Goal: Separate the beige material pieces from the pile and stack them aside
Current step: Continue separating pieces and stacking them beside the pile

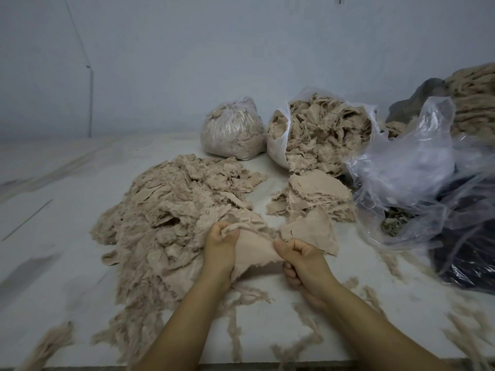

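**Beige piece held between both hands, stack to the far right**

Item: one beige piece (254, 250), stretched near the front edge, long axis running left to right. Left hand (221, 247) pinches its upper left corner, fingers curled; right hand (300, 259) grips the right edge, fingers curled round it.

Source: large pile (171, 210), left of the hands, touching the piece.

Destination, by judgement: small stack (313, 196), just beyond the right hand, which is the nearer.

Surroundings: white table (53, 263); tied bag (233, 129) and open bag (321, 135) at the far side; loose clear plastic (417, 170) at right.
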